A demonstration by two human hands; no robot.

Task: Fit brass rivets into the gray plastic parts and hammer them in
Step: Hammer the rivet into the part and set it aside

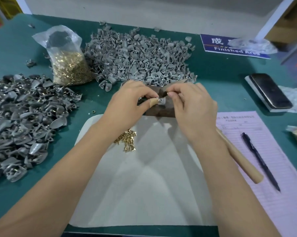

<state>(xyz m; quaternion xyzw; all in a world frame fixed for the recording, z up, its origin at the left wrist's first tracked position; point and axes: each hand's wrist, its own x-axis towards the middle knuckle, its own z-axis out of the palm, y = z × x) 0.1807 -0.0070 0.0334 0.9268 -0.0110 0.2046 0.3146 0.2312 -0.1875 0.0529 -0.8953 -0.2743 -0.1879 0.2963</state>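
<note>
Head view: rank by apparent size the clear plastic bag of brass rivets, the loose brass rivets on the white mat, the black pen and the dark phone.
1. Clear plastic bag of brass rivets
2. Dark phone
3. Black pen, longer but far slimmer; its order against the phone is unsure
4. Loose brass rivets

Both hands meet over the block (pixel 161 108) at the far edge of the mat (pixel 144 185), with loose rivets (pixel 126 140) on the mat just under the left wrist. Behind the block sits a big parts pile (pixel 139 53), bag of rivets (pixel 67 65) to its left. Another pile (pixel 23 120) far left. Hammer handle (pixel 240 156), paper form (pixel 272 168) and pen (pixel 260 159) on the right, phone (pixel 270 91) behind them.
</note>
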